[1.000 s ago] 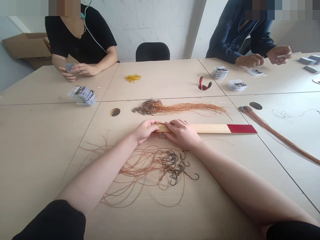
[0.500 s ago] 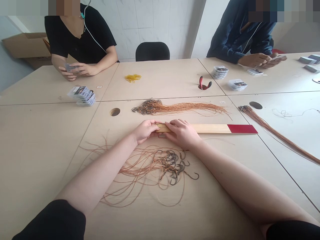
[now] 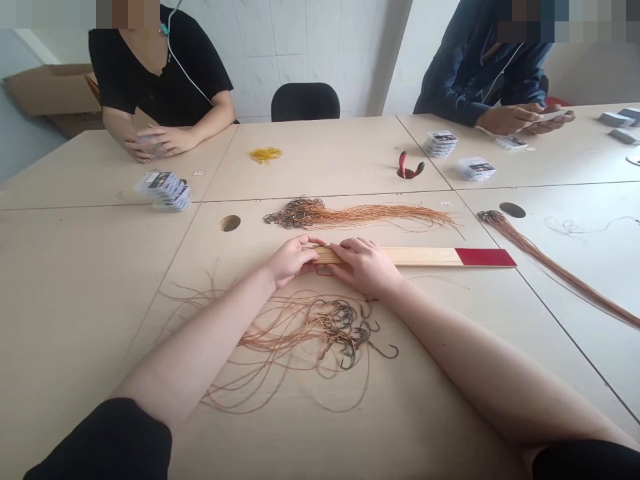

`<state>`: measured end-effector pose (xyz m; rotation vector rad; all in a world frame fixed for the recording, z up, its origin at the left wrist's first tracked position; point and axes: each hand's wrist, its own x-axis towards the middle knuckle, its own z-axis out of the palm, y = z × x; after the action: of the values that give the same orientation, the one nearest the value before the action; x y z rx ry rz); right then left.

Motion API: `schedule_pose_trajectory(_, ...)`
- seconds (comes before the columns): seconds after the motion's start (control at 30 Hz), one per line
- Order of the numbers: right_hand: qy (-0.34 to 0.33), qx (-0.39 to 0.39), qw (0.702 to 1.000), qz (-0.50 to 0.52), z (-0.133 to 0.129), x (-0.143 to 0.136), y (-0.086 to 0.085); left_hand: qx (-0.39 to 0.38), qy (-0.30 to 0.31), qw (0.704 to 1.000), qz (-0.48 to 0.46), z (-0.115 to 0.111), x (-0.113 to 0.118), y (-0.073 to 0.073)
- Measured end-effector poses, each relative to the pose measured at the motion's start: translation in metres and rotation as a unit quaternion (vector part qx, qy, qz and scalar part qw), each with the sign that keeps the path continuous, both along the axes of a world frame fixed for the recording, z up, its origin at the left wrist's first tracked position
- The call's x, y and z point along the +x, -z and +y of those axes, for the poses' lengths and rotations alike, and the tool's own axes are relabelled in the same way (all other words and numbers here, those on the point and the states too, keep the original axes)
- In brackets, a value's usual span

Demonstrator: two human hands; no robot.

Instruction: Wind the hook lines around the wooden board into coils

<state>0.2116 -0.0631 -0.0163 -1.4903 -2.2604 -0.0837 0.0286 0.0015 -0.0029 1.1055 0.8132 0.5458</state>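
Observation:
A long flat wooden board (image 3: 425, 257) with a dark red right end lies across the table in front of me. My left hand (image 3: 294, 260) grips its left end, thumb on top and fingers curled at the far edge. My right hand (image 3: 364, 265) is wrapped over the board just to the right, fingers bent across it. Whatever fine line may lie under the fingertips is too small to make out. Nearer to me, between my forearms, is a loose pile of fishing hooks (image 3: 345, 330) tied to brown lines (image 3: 270, 333) that spread leftward.
Beyond the board lies a bundle of hooks with brown lines (image 3: 360, 215); another bundle (image 3: 560, 267) is at right. Red-handled pliers (image 3: 411, 167) stand in a table hole. Stacked clear boxes (image 3: 167, 191) and yellow pieces (image 3: 266, 155) sit farther back. Two people work opposite.
The fingers of my left hand have lifted and shifted slightly at the board's far edge. My right hand stays in place. The co-workers' hands have moved a little.

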Motion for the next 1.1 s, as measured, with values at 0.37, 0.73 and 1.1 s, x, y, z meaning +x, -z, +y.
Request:
schedule_pose_trajectory(0.37, 0.003, 0.002, 1.0, 0.002, 0.0, 0.0, -0.001, -0.007, -0.006, 1.0, 0.003, 0.0, 0.001, 0.001)
schedule_pose_trajectory(0.73, 0.016, 0.067, 0.997, 0.02, 0.002, 0.002, 0.005, -0.035, -0.009, 0.999, -0.017, -0.001, 0.001, 0.0)
schedule_pose_trajectory(1.1, 0.015, 0.13, 0.987, 0.094, 0.001, 0.003, 0.004, 0.208, 0.045, 0.977, 0.029, 0.0, 0.0, 0.017)
